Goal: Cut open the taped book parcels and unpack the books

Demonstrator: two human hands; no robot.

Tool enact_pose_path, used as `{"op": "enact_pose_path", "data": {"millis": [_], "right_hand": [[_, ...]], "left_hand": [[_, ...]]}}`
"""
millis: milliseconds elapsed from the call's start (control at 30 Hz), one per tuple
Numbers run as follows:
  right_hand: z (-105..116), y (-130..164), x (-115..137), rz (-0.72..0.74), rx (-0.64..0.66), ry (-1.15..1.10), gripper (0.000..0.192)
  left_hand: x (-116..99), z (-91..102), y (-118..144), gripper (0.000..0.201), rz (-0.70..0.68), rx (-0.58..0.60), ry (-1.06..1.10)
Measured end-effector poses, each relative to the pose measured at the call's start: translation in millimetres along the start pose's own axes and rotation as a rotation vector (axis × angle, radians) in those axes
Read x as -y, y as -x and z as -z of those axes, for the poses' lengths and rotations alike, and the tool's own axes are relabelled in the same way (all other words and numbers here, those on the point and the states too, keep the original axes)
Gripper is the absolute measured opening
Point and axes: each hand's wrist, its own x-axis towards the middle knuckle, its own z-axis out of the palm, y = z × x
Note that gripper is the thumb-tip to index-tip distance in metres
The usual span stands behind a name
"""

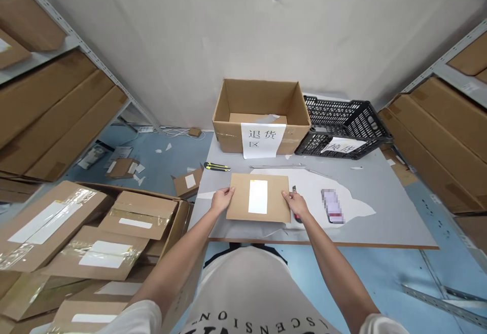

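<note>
Between my two hands is a flat cardboard box (238, 197) with a white label (257, 196) on its top face. My left hand (221, 199) grips its left edge, thumb on top. On the opposite edge, my right hand (296, 205) holds the box the same way. The box is over the front part of the grey table (388, 212); whether it touches the surface I cannot tell. A red and black utility knife (298, 218) lies partly hidden under my right hand. Beyond the box's left corner rests a yellow and black utility knife (217, 167).
An open cardboard carton (224, 139) with a paper sign stands at the table's back, beside a black plastic crate (342, 116). A phone (332, 206) lies on white paper (353, 205) at right. Left of the table, a large carton (182, 222) is heaped with taped parcels (140, 210). Shelves flank both sides.
</note>
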Motion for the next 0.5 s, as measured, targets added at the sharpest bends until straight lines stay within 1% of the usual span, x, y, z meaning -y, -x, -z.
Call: {"op": "enact_pose_path", "data": {"millis": [133,233,367,500], "right_hand": [[2.8,-13.4,-1.0,-0.017,0.013,-0.021,0.048],[0.9,-18.5,-4.2,-0.021,0.023,-0.026,0.05],[-5.0,-18.3,-5.5,-0.045,-0.019,0.008,0.056],[-7.3,-17.5,-4.8,-0.084,-0.052,0.025,0.061]], "left_hand": [[-0.5,-1.7,-8.0,0.046,0.009,0.087,0.103],[4.8,-0.3,-7.5,0.054,0.033,0.143,0.168],[13.1,2.5,-5.0,0.064,0.072,0.172,0.215],[17.9,2.7,-7.8,0.065,0.094,0.176,0.227]]}}
